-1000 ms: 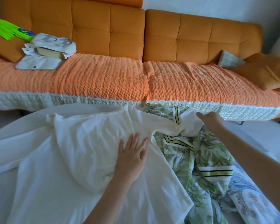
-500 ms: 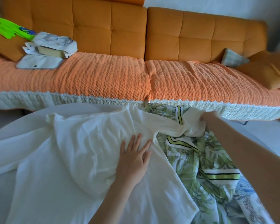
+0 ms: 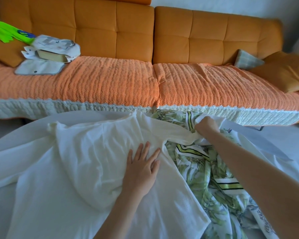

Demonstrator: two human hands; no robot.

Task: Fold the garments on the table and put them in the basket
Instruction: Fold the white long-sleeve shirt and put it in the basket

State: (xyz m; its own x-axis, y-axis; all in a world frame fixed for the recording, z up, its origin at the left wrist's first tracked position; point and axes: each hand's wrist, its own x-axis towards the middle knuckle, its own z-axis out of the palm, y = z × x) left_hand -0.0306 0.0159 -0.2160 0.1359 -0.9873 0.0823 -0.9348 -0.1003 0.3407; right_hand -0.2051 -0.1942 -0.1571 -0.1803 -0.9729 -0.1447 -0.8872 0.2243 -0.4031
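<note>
Round white table (image 3: 93,116) sits just in front of an orange sofa (image 3: 110,40) w/ a textured orange cover (image 3: 93,80); cushions at the sofa's right end. L hand (image 3: 141,171) lies flat, fingers spread, on the white garment (image 3: 59,161) covering most of the table. R hand (image 3: 205,124), beyond and right of the L, is fisted on that garment's bunched sleeve, over a leaf-print garment (image 3: 205,173) lying below its forearm.

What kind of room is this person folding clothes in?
Most likely a home living room. A long orange sofa with a knitted throw and cushions stands behind the white table, where a white garment and a leaf-print one lie.
</note>
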